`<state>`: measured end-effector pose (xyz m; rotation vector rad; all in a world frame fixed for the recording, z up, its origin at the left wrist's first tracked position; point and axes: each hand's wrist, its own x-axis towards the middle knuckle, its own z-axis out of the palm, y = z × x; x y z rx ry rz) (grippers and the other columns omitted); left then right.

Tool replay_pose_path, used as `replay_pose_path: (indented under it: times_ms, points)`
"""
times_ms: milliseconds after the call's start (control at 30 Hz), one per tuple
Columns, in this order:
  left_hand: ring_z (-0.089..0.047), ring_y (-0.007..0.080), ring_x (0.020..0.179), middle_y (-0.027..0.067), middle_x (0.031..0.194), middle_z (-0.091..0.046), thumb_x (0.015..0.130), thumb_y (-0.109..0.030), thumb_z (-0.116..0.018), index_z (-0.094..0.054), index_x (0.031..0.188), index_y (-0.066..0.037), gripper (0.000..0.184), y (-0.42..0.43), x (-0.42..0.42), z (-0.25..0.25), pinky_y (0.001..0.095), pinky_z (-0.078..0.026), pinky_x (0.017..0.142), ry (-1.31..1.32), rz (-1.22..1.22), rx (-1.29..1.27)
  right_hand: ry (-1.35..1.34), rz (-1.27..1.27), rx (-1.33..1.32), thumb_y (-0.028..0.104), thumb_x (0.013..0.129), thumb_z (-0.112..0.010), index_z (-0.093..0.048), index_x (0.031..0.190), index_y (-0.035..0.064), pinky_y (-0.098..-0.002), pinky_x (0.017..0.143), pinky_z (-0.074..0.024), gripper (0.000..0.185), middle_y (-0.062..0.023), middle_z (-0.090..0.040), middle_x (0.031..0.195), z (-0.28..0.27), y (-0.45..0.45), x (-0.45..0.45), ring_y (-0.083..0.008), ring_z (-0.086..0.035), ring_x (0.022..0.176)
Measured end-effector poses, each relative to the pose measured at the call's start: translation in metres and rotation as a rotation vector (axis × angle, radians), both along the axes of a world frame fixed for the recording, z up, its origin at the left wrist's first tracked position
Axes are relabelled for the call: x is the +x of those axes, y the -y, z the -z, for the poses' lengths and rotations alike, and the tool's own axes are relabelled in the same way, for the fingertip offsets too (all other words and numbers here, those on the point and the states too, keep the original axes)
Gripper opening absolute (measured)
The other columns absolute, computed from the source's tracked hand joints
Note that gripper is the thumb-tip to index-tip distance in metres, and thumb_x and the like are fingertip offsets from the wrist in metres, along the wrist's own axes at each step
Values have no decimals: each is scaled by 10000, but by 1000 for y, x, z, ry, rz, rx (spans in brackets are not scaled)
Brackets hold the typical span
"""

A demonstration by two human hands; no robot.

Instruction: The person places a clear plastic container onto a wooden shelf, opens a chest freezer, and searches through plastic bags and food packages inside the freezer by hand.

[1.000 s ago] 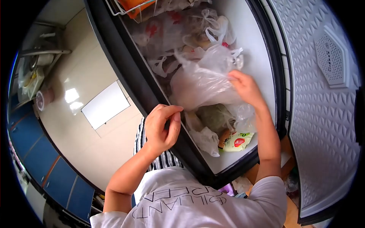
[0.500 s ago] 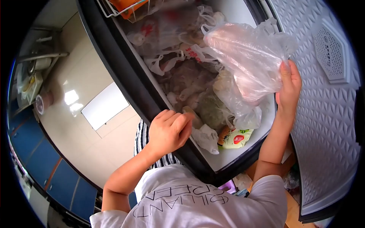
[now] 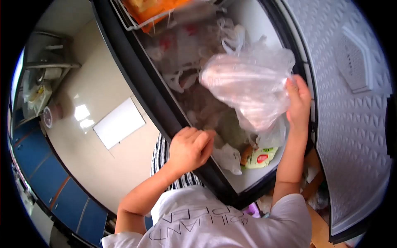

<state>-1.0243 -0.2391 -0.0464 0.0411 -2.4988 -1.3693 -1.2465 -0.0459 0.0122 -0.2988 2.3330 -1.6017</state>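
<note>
In my right hand [image 3: 298, 99] is a clear plastic bag [image 3: 248, 82] with pinkish, frozen-looking contents, gripped at its right side. The bag hangs over the open chest freezer, slightly blurred. What exactly is inside cannot be made out. My left hand [image 3: 191, 149] is closed on the near-left freezer rim [image 3: 142, 91], its fingers curled over the dark edge. Below the held bag lie a greenish bagged item [image 3: 232, 129], a white plastic bag [image 3: 227, 159] and a light green printed packet [image 3: 261, 158] in the freezer's near corner.
A white wire basket [image 3: 130, 28] holding an orange package [image 3: 159, 10] sits at the freezer's far end. The raised freezer lid [image 3: 326, 136] stands at the right. To the left are a tiled floor [image 3: 82, 157], blue cabinets [image 3: 35, 165] and a metal rack [image 3: 49, 66].
My right hand has moved left and slightly down with the plastic bag, which now hangs more over the freezer's middle. My left hand stays at the rim.
</note>
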Motion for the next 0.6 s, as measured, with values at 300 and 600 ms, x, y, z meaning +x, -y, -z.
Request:
replay_pose_path:
  times_ms: [300,600]
  points:
    - [-388,297,1300,183,1470,-254,945,-372,-545,-178,1434,-34,699,17,-44,-25,423,-487,935,678,-91,1349,-198,-99,-161,180,944,-564,-588,848,11,-185,604,-310,196,58,-486,735,-51,70,2,-31,-387,675]
    - [-445,302,1240,108,1371,-407,950,-299,-523,-256,1367,-111,530,105,-157,-65,457,-397,1010,-15,-74,1808,-717,-400,-334,139,910,-615,-594,851,19,-210,548,-352,136,17,-485,646,-125,200,-21,-63,-394,596]
